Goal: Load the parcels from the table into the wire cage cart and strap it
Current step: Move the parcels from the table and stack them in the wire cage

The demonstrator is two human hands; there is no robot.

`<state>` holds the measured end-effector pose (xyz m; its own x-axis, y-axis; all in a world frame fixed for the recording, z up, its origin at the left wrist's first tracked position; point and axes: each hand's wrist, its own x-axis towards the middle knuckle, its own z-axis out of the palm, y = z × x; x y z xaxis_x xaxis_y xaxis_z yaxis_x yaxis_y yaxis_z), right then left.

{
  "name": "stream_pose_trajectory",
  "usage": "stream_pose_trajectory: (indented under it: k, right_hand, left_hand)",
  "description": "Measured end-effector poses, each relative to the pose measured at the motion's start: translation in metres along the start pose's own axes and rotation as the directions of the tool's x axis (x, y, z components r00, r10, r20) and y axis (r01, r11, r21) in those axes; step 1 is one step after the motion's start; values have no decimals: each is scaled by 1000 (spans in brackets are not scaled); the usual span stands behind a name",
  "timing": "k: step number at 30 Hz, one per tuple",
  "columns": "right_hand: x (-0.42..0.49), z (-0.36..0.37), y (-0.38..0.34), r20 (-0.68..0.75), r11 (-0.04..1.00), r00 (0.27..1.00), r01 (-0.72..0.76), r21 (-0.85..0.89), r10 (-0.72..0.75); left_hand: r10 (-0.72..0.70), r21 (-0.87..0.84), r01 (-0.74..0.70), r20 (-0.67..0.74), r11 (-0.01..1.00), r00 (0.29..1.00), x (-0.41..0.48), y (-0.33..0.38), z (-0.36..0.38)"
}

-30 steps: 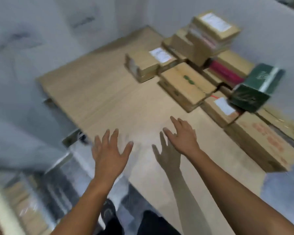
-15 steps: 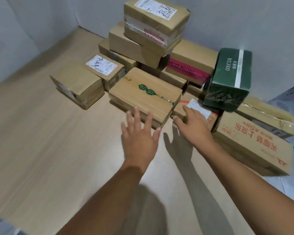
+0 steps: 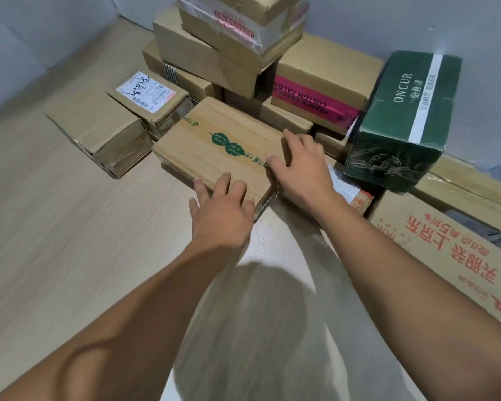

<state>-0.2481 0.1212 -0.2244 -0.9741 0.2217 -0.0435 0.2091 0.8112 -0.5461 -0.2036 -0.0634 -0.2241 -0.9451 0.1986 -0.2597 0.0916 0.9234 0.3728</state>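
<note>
Subject: the flat cardboard parcel with green stamps (image 3: 214, 146) is lying mid-tabletop, at the near front of the parcel pile. The left hand (image 3: 223, 209) is resting on its near right corner, fingers (image 3: 224, 180) lying straight and slightly spread on the top face, gripping nothing. The right hand (image 3: 298, 166) is lying along the parcel's right edge, fingers (image 3: 291, 137) spread wide and flat; whether the tips are hooking over the edge cannot be told.

Handling, as a judgement: the carton is looking stiff, broad and shallow, taped along its seam, so the faces are likely to be a little slick. Weight cannot be read. Two hands on opposite short edges, or under the near and right edges, would be suiting it best.

Surroundings: a small labelled parcel (image 3: 151, 96) and a plain brown carton (image 3: 99, 125) are sitting just beside its left side. A pink-taped carton (image 3: 324, 82) and a tall leaning stack of cartons (image 3: 237, 24) are crowding the far side. A green ONCUR box (image 3: 402, 120) is tilting on lower parcels at the right, near the right hand, and a white-labelled parcel (image 3: 344, 186) is lying below that wrist. Lifting towards the near, bare tabletop (image 3: 70, 256) is looking the least obstructed. The wire cage cart is not showing in view
</note>
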Motion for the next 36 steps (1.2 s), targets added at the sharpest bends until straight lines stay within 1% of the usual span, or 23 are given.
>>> stream_pose_trajectory:
  k: [1, 4, 5, 6, 7, 8, 9, 10, 11, 13, 15, 17, 18, 19, 21, 23, 26, 28, 29, 33, 36]
  right_hand:
    - [9, 1, -2, 18, 999, 1000, -14, -31, 15]
    - [26, 0, -3, 96, 997, 993, -62, -36, 66]
    - [28, -2, -2, 125, 997, 989, -73, -40, 77]
    - [26, -4, -1, 157, 996, 984, -76, -51, 83]
    - [22, -6, -3, 191, 996, 978, -69, -64, 80]
    - [14, -7, -7, 224, 997, 973, -53, -59, 65]
    - [3, -5, -13, 252, 999, 967, -30, -20, 34]
    - [-12, -1, -18, 274, 999, 962, -6, 39, -5]
    - [-30, 6, -22, 290, 995, 956, 16, 100, -45]
    - [-72, 26, -31, 325, 976, 939, 47, 214, -116]
    - [-124, 47, -43, 399, 940, 908, -17, 341, -129]
    - [-174, 68, -54, 462, 882, 877, -109, 458, -131]
    - [-200, 78, -61, 476, 852, 868, -137, 505, -143]
    - [-223, 87, -69, 479, 837, 862, -134, 531, -166]
    - [-262, 101, -85, 490, 853, 838, -58, 519, -241]
    - [-296, 112, -104, 552, 858, 776, -29, 513, -304]
    - [-334, 127, -131, 638, 878, 669, 45, 477, -381]
    - [-358, 135, -153, 663, 882, 618, 111, 458, -422]
    - [-371, 138, -166, 667, 878, 595, 155, 452, -448]
    - [-442, 152, -226, 680, 823, 465, 359, 441, -567]
    - [-512, 163, -269, 713, 764, 339, 482, 429, -614]
  left_hand:
    - [-12, -14, 12, -9, 1000, 1000, 0, 3, -2]
    - [-88, -83, 85, -39, 993, 995, -9, 5, 4]
    - [-123, -143, 113, -59, 983, 991, -16, 4, 8]
    - [-152, -242, 129, -80, 962, 985, -24, 1, 13]
    - [-179, -378, 131, -95, 917, 979, -33, -3, 16]
    - [-208, -515, 132, -92, 847, 974, -43, -8, 18]
    - [-242, -626, 139, -83, 768, 967, -55, -15, 19]
    - [-288, -697, 151, -83, 701, 954, -68, -22, 21]
    - [-351, -743, 171, -91, 647, 932, -83, -30, 24]
    - [-502, -796, 205, -139, 570, 854, -118, -45, 29]
    - [-590, -801, 213, -204, 559, 781, -159, -67, 34]
    - [-627, -786, 208, -272, 583, 730, -205, -90, 39]
    - [-664, -786, 234, -275, 572, 696, -230, -102, 42]
    - [-708, -789, 279, -258, 547, 658, -256, -114, 45]
    - [-771, -800, 348, -209, 488, 602, -305, -133, 49]
    - [-805, -841, 337, -179, 424, 566, -347, -148, 53]
    - [-842, -927, 205, -172, 314, 511, -397, -166, 57]
    - [-869, -961, 127, -162, 247, 469, -430, -178, 60]
    - [-885, -969, 96, -164, 227, 436, -449, -185, 63]
    - [-959, -989, 0, -141, 145, 246, -534, -212, 75]
    - [-988, -988, -122, -106, 93, 109, -606, -229, 83]
